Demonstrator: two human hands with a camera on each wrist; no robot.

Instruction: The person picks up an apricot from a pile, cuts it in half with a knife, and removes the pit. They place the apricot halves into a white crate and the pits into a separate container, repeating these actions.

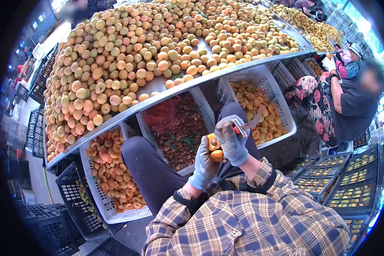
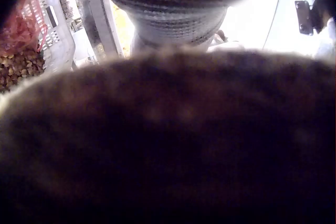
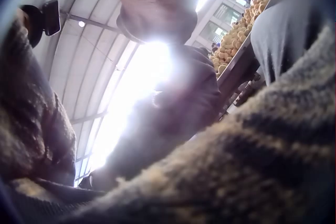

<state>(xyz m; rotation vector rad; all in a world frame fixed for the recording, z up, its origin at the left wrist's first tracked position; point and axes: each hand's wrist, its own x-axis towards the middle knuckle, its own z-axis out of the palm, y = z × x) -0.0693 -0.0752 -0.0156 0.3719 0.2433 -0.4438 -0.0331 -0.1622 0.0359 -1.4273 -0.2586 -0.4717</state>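
In the head view my gloved left hand (image 1: pixel 204 167) holds an apricot (image 1: pixel 215 155), cut open, between fingers and thumb. Its upper part shows a brownish centre, where a pit sits. Close against it on the right, my gloved right hand (image 1: pixel 233 144) grips a red-handled metal tool (image 1: pixel 240 128), its metal end pointing up and right. The right fingers reach the apricot's edge and partly cover it. Dark blurred cloth fills most of the left wrist view, below a knitted glove cuff (image 2: pixel 173 16). The right wrist view shows a blurred sleeve (image 3: pixel 220 176) and no apricot.
Beyond my knees a metal-edged table (image 1: pixel 192 85) bears heaped whole apricots. Beneath its edge stand white crates: apricot halves (image 1: pixel 115 175) at left, brown pits (image 1: pixel 179 136) in the middle, more halves (image 1: pixel 260 106) at right. Another person (image 1: pixel 341 98) sits at right near stacked trays (image 1: pixel 354 179).
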